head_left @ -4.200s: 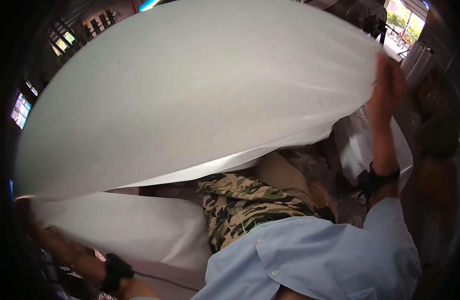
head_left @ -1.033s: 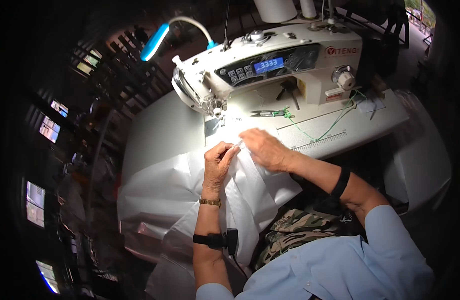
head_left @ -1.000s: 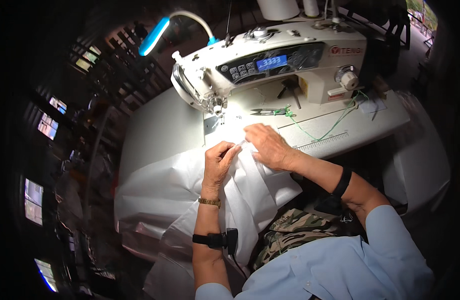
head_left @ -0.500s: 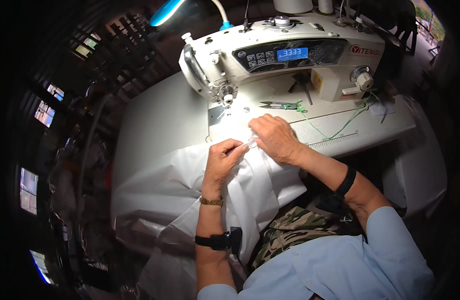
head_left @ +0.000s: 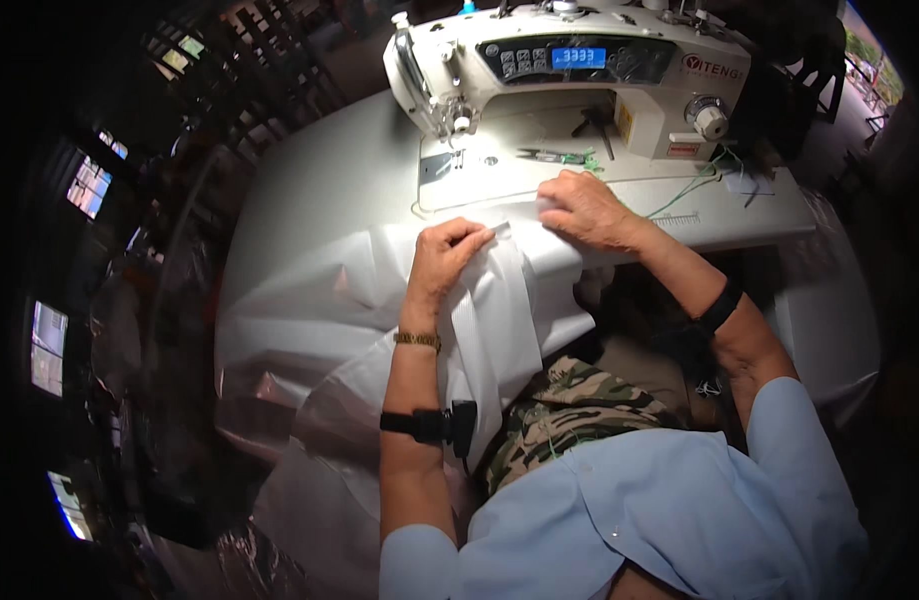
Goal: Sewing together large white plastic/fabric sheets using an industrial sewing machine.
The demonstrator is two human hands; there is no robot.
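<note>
In front of the sewing machine (head_left: 569,85), on the white table (head_left: 309,190), lies a white cloth (head_left: 329,300). A folded strip of it runs lengthwise from the table edge near the machine's needle down toward the person's lap, its far end pointing at the machine and its near end hanging over camouflage trousers (head_left: 569,410). The rest of the cloth spreads left of the machine and spills off the table's near edge.

The left hand (head_left: 444,260) sits on the strip's upper end, knuckles up, fingers curled tight and pinching a fold of cloth between thumb and fingertips. Its forearm rises straight from the lower edge, wearing a gold bracelet (head_left: 417,340) and a black strap (head_left: 424,424).

The right hand (head_left: 584,208) lies just right of it, nearer the machine's bed, palm down, fingers spread flat and pressing the cloth's edge onto the table without closing round it. Its forearm slants in from the right, a black band (head_left: 719,306) at the wrist.

A pair of green snips (head_left: 559,155) lies on the machine's bed beyond the right hand.
</note>
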